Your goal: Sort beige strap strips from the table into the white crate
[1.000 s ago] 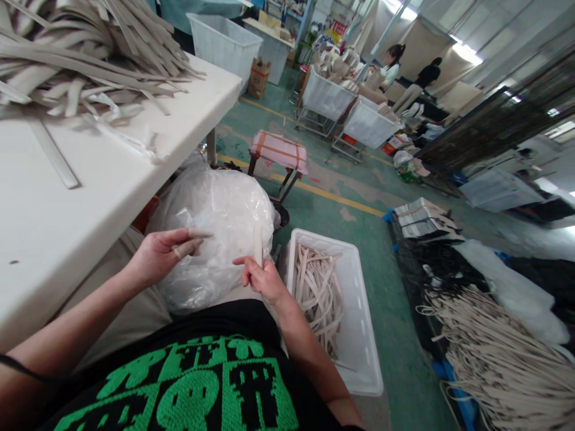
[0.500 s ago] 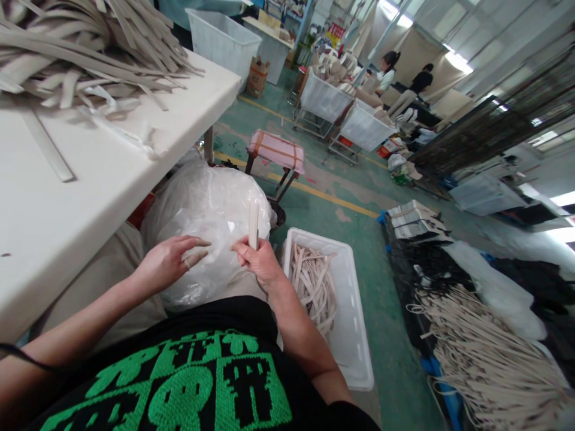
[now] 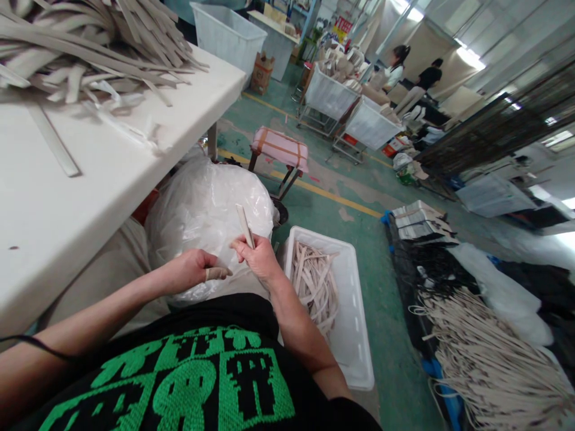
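Note:
My right hand [image 3: 259, 258] is closed around a narrow beige strip [image 3: 245, 222], whose free end sticks up and leans left above the fist. To its left, my left hand [image 3: 200, 267] holds nothing that I can see; its fingers are bent, with a gap between them, and one finger has a tan wrap. Both hands are over a large bundle of clear plastic [image 3: 211, 191] in front of my lap. Beside my right forearm stands a white plastic bin [image 3: 354, 323] with a tangle of similar beige strips [image 3: 314, 284] inside.
A white table [image 3: 103, 197] on the left carries a heap of beige strips [image 3: 99, 48]. A pink-padded stool [image 3: 281, 148] stands ahead. Long strips [image 3: 494, 353] lie in a big pile at right. Farther back are wheeled bins [image 3: 372, 124] and two people.
My left hand has moved right and slightly down, closer to the right hand. The strip in my right hand has tipped from upright to leaning left.

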The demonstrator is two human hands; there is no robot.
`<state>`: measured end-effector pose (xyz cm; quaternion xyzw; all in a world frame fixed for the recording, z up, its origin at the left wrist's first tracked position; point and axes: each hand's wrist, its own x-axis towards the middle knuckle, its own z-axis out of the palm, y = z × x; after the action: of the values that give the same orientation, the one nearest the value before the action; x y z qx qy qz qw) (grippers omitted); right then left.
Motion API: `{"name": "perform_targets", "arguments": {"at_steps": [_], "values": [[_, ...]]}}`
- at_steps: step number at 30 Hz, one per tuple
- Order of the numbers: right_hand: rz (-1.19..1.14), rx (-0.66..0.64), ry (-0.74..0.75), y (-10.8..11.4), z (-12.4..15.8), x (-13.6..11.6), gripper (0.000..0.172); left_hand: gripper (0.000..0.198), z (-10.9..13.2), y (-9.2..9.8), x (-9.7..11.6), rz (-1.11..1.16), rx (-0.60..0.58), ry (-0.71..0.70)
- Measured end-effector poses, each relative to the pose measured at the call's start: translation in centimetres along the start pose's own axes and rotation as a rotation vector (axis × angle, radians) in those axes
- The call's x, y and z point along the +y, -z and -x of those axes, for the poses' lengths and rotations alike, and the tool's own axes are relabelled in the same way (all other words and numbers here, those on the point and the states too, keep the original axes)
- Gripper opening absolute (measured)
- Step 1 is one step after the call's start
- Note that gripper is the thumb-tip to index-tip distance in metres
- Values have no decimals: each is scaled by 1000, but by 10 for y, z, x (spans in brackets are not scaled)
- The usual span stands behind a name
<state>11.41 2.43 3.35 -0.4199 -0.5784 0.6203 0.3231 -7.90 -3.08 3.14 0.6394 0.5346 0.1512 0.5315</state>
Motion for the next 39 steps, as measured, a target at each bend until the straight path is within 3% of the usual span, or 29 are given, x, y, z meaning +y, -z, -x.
{"name": "perform_targets", "arguments": {"at_steps": [5, 9, 13, 17, 20, 23, 28, 39], "values": [[1, -1, 16, 2, -3, 0, 25, 42, 1, 7, 10, 128, -118, -15], [-4, 25, 22, 5, -6, 2, 27, 34, -2, 6, 13, 341, -111, 26], [-32, 19, -28, 12, 6, 6, 39, 32, -10, 1, 12, 654, 68, 106], [-108, -179, -176, 7, 37, 12, 44, 23, -24, 0, 16, 1099, 324, 188], [-104, -311, -293, -8, 55, 17, 41, 14, -32, 0, 26, 1314, 424, 239], [-111, -331, -354, -21, 59, 22, 35, 25, -35, -2, 36, 1378, 444, 253], [-131, -329, -408, -28, 53, 35, 32, 25, -35, -4, 44, 1402, 460, 224], [-134, -266, -383, -28, 55, 47, 36, 15, -36, -5, 34, 1409, 448, 182]]}}
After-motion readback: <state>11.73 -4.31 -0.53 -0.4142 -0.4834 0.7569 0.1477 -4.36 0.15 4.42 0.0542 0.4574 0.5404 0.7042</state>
